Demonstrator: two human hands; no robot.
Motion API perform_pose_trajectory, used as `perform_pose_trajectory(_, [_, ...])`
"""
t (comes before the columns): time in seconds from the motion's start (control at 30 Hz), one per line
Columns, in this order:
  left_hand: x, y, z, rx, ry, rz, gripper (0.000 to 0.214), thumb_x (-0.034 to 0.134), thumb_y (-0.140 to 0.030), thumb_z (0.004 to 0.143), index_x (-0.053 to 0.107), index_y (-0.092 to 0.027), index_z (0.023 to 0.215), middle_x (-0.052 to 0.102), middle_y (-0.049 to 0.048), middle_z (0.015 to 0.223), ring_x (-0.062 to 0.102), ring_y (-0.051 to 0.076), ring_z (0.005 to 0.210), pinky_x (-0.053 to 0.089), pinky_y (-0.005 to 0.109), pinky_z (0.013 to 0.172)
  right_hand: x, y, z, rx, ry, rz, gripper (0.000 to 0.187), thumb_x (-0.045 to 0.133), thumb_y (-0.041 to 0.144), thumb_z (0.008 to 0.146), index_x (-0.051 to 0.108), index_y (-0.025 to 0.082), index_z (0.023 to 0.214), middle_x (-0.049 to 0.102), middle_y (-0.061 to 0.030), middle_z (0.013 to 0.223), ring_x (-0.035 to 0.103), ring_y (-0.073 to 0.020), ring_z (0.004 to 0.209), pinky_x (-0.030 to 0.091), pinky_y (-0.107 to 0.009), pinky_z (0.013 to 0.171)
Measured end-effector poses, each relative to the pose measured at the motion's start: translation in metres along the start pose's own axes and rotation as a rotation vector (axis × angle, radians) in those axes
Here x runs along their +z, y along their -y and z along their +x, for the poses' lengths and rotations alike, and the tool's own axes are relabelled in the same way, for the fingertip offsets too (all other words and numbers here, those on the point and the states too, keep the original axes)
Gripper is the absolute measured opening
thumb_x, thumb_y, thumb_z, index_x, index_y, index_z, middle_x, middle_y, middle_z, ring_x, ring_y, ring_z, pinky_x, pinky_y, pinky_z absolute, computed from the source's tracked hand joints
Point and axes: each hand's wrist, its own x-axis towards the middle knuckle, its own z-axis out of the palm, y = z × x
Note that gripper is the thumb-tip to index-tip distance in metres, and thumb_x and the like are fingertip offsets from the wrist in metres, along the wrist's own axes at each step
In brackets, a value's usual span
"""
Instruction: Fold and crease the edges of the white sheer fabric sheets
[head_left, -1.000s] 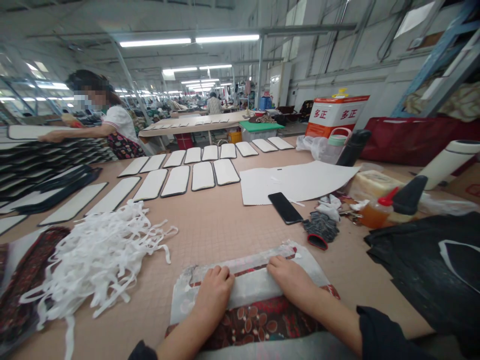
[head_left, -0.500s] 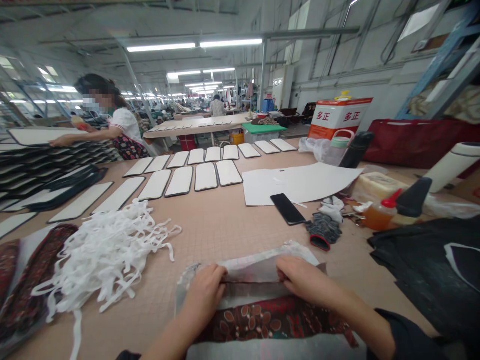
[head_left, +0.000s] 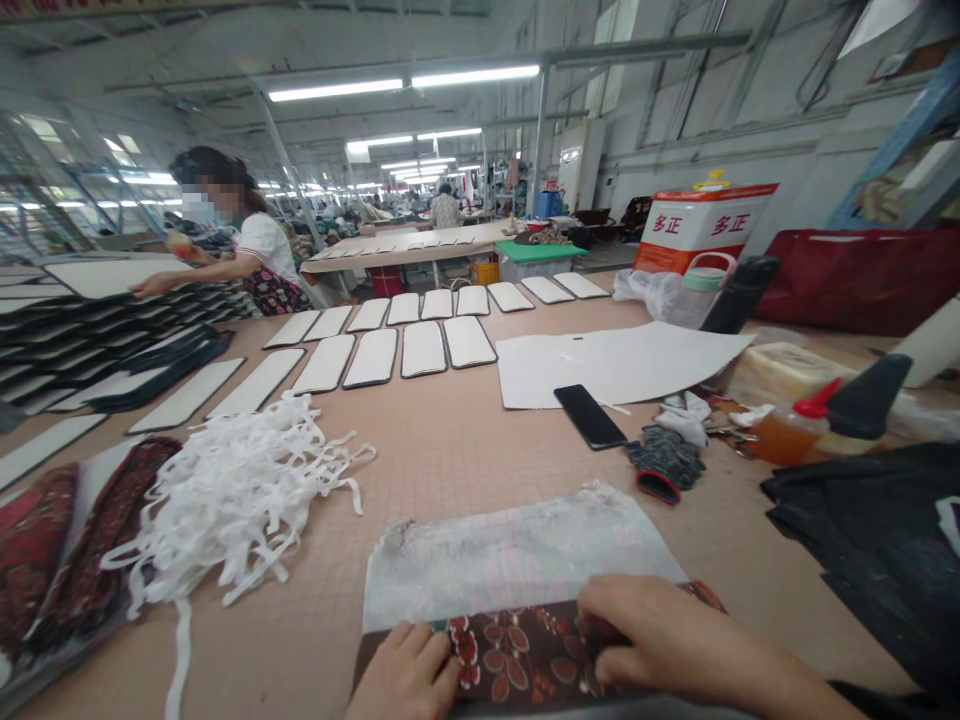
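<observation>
A brown fabric [head_left: 510, 655] with a red and tan leaf pattern lies on the table close to me, its whitish backing [head_left: 517, 550] spread out flat on the far side. My left hand [head_left: 411, 668] is closed on the near left part of the patterned strip, fingers curled. On the right of the strip, my right hand [head_left: 645, 630] grips the cloth between thumb and bent fingers. The near edge of the fabric is cut off by the bottom of the view.
White ribbon strips [head_left: 240, 500] are heaped at left, beside more patterned fabric [head_left: 45, 540]. A phone [head_left: 589, 416], a grey glove [head_left: 664, 465] and a red-capped bottle [head_left: 791, 430] lie to the right. Rows of white panels [head_left: 371, 357] are farther back. A co-worker [head_left: 259, 250] holds a panel.
Both hands have come nearer to me. The backing that was raised and folded between them now lies flat, and the patterned strip sits closer to me. The view has shifted slightly.
</observation>
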Motion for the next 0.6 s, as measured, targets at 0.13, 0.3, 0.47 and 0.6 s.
perform_pose_trajectory(0.13, [0.001,-0.002,0.003,0.008,0.086,-0.067,0.023,0.064,-0.044,0.072,0.059,-0.022,0.075,0.061,0.0,0.073,0.052,0.017,0.065,0.03,0.03,0.056,0.015,0.02,0.041,-0.062,-0.178,-0.067,0.018,0.045,0.016,0.078,0.06,0.018,0.087,0.061,-0.0074,0.094,0.054,-0.0209,0.088,0.038,-0.029,0.075])
perform_pose_trajectory(0.3, [-0.031,0.03,0.015,-0.232,0.145,-0.346,0.018,0.05,-0.038,0.083,0.062,-0.024,0.08,0.062,-0.0004,0.08,0.054,0.015,0.076,0.037,0.026,0.068,0.038,0.037,0.082,-0.074,-0.195,-0.249,0.029,0.039,0.004,0.075,0.061,0.015,0.091,0.059,-0.0116,0.1,0.053,-0.0263,0.094,0.042,-0.034,0.074])
perform_pose_trajectory(0.47, [-0.021,0.122,0.011,-0.728,-0.089,-0.09,0.034,0.032,-0.011,0.085,0.056,-0.017,0.109,0.058,0.0072,0.096,0.052,0.017,0.091,0.038,0.027,0.08,0.036,0.042,0.086,-0.058,-0.125,-0.302,0.03,0.04,0.004,0.074,0.062,0.013,0.092,0.06,-0.013,0.1,0.056,-0.0275,0.092,0.044,-0.035,0.073])
perform_pose_trajectory(0.6, [-0.008,0.173,0.007,-0.87,-0.011,0.206,0.037,0.032,-0.01,0.083,0.056,-0.017,0.11,0.055,0.0081,0.097,0.05,0.02,0.091,0.037,0.03,0.077,0.027,0.064,0.077,-0.065,-0.043,-0.303,0.027,0.046,0.009,0.074,0.062,0.014,0.095,0.061,-0.0131,0.1,0.056,-0.0289,0.093,0.044,-0.037,0.075])
